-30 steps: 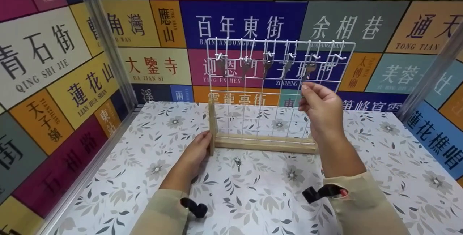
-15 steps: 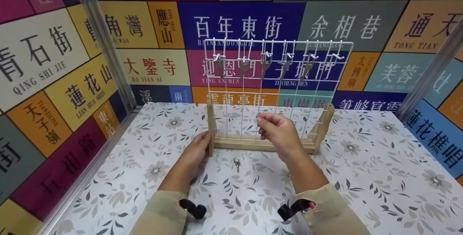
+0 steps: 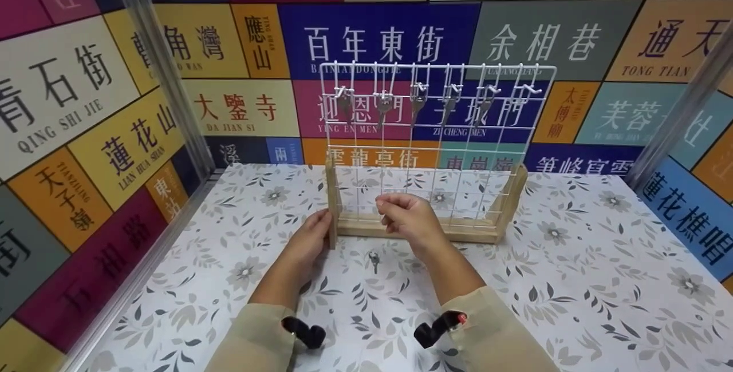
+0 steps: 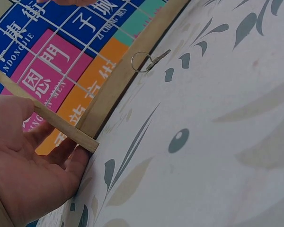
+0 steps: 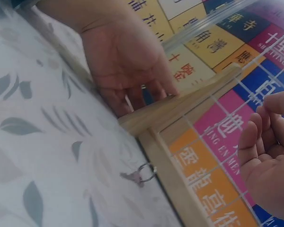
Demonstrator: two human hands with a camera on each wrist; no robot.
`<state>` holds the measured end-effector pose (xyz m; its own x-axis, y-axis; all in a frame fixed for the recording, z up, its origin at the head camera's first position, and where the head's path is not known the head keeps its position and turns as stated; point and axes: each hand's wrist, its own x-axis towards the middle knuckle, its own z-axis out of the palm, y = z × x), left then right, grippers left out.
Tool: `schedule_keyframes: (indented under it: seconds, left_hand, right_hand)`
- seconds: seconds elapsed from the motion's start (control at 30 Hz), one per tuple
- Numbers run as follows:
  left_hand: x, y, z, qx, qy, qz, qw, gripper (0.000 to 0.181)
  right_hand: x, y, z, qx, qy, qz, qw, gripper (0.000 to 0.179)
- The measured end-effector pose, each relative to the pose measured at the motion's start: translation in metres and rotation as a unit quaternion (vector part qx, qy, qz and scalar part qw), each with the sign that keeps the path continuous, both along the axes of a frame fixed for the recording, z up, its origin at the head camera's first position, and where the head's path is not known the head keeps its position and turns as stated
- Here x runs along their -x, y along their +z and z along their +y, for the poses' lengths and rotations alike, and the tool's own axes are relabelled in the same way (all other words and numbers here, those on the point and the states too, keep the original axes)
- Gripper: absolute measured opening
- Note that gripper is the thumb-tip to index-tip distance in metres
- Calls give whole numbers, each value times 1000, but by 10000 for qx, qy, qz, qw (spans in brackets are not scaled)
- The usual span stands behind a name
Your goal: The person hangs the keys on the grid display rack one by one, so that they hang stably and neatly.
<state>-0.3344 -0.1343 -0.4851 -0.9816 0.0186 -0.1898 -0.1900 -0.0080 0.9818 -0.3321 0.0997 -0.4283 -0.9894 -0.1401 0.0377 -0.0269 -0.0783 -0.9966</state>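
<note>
A white wire grid rack (image 3: 435,147) stands upright on a wooden base (image 3: 366,230). Several keys (image 3: 384,106) hang in a row from its white hooks; the rightmost hook (image 3: 529,91) bears none. My left hand (image 3: 309,237) grips the rack's left wooden upright (image 4: 61,122), thumb on one side and fingers on the other. In front of the rack my right hand (image 3: 412,220) is in the air, fingers loosely curled and nothing visible in them. Below it, one key (image 3: 374,263) with a ring lies on the table; its ring shows clearly in the left wrist view.
The table has a white floral covering (image 3: 595,280). Behind it rises a wall of colourful signs (image 3: 378,40), with clear corner strips (image 3: 166,63) on the left and right. The rack's right wooden upright (image 3: 512,203) slants up beside the grid.
My right hand has come down and left from near the hung keys at the upper right, to over the key on the table. My left hand stays on the upright.
</note>
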Motion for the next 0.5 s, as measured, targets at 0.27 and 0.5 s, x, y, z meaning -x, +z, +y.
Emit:
schedule_keyframes:
  seconds: [0.27,0.5]
  left_hand:
    - [0,2,0,71,55,4,10000,54]
    - [-1,1,0,88,81,-19,9999,55]
  right_hand:
    - [7,-31,-3,-1067,384,-374,9928,26]
    - [7,-53,6,-1567,784,-618,9826,25]
